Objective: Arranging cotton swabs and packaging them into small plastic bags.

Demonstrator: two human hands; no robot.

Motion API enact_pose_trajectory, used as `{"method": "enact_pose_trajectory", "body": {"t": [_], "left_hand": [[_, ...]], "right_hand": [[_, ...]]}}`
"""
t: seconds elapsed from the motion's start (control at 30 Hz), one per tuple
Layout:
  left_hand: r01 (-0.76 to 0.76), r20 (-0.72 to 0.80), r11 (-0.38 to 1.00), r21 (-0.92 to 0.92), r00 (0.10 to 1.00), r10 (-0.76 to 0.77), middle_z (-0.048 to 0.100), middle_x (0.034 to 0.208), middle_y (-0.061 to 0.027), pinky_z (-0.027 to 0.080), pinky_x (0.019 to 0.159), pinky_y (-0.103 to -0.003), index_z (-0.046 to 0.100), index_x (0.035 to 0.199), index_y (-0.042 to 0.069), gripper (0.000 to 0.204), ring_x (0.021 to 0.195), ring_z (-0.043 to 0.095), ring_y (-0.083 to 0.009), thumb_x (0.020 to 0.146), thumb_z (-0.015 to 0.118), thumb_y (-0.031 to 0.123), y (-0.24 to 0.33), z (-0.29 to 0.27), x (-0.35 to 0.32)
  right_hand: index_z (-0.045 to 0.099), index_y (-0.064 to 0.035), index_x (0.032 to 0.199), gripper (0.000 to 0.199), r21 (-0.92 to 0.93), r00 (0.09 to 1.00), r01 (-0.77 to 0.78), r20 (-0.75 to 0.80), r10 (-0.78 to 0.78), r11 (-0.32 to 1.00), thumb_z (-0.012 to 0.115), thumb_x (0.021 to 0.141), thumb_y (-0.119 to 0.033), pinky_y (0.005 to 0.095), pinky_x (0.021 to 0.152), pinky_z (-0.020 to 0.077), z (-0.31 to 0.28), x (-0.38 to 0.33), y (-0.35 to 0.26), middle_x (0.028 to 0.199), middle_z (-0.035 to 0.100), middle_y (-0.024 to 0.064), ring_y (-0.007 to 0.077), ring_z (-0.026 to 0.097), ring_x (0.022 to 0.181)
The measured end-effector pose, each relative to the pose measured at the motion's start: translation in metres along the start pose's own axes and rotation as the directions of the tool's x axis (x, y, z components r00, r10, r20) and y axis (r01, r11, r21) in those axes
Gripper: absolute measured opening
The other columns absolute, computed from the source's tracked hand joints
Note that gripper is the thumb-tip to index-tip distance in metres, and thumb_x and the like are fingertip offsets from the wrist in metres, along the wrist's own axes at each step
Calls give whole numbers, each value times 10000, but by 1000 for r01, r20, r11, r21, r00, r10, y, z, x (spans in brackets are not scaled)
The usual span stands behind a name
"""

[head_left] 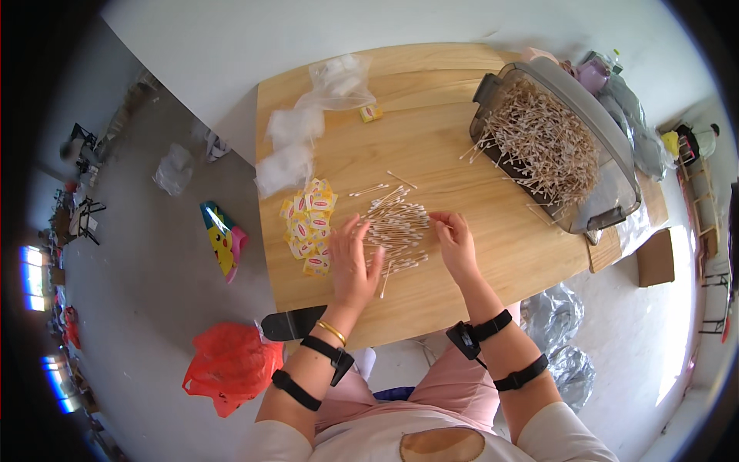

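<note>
A loose heap of wooden-stick cotton swabs (394, 223) lies on the wooden table in front of me. My left hand (352, 266) is at the heap's left side, palm down, thumb and fingers spread apart. On the opposite side, my right hand (456, 239) has its fingers curled and pressed together at the swab tips; whether a swab is between them is too small to tell. Left of the heap, beside my left hand, small yellow-and-white printed cards or packets (309, 223) are strewn in overlapping layers. A few single swabs (402, 180) lie apart beyond the heap.
A grey plastic bin (493, 88) full of swabs stands tilted at the right. Clear plastic bags (289, 146) lie at the far left, near a small yellow box (371, 114). A dark flat object (292, 323) juts past the near edge. A red bag (231, 362) sits below left.
</note>
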State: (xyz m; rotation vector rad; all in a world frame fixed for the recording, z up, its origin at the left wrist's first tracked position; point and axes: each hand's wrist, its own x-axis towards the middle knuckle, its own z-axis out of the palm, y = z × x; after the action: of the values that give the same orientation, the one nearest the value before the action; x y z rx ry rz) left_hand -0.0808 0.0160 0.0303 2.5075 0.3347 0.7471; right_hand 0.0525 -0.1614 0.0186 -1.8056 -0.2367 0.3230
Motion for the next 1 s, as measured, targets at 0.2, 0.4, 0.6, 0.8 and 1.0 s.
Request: {"method": "enact_pose_trajectory", "body": {"t": [0.2, 0.4, 0.6, 0.8, 1.0], "left_hand": [[119, 251, 986, 119, 957, -145, 530, 1167, -124, 372, 990, -485, 585, 1154, 82, 532, 1119, 518, -330, 802, 793, 423, 26, -11, -58], [183, 186, 980, 78, 963, -194, 561, 1005, -63, 379, 893, -439, 647, 946, 118, 224, 1022, 542, -299, 834, 782, 257, 22, -16, -65], [10, 289, 1000, 21, 957, -16, 562, 980, -62, 378, 869, -449, 639, 942, 133, 198, 1007, 544, -281, 805, 780, 152, 30, -18, -45], [-34, 245, 997, 65, 969, 16, 441, 1455, -215, 270, 1160, -597, 467, 1421, 69, 697, 1404, 380, -445, 836, 778, 289, 38, -8, -24], [-135, 305, 974, 184, 949, 75, 246, 1637, -243, 145, 1210, -651, 283, 1562, -18, 1120, 1522, 195, -467, 761, 774, 592, -3, 24, 3]], "right_hand": [[685, -26, 1081, 140, -61, 977, 186, -95, -191, 981, 607, 970, -56, 287, 774, 504, 6, 2, 16, 1054, 591, 93, 182, 616, 873], [684, -25, 1048, 144, -202, 957, 271, -51, -287, 941, 582, 947, -5, 310, 760, 501, 7, -7, 9, 1059, 580, 118, 227, 602, 870], [680, -15, 1045, 163, -226, 932, 350, -14, -362, 909, 561, 937, 11, 353, 800, 499, 3, -7, 12, 1066, 572, 140, 279, 597, 925], [651, -15, 1196, 250, -228, 923, 362, -46, -381, 904, 537, 974, -32, 397, 959, 482, 12, -6, 7, 1223, 577, 197, 356, 582, 1120], [573, -13, 1357, 363, -247, 919, 383, 0, -395, 890, 501, 1009, -83, 429, 1120, 412, 33, 25, 4, 1436, 518, 221, 397, 478, 1363]]}}
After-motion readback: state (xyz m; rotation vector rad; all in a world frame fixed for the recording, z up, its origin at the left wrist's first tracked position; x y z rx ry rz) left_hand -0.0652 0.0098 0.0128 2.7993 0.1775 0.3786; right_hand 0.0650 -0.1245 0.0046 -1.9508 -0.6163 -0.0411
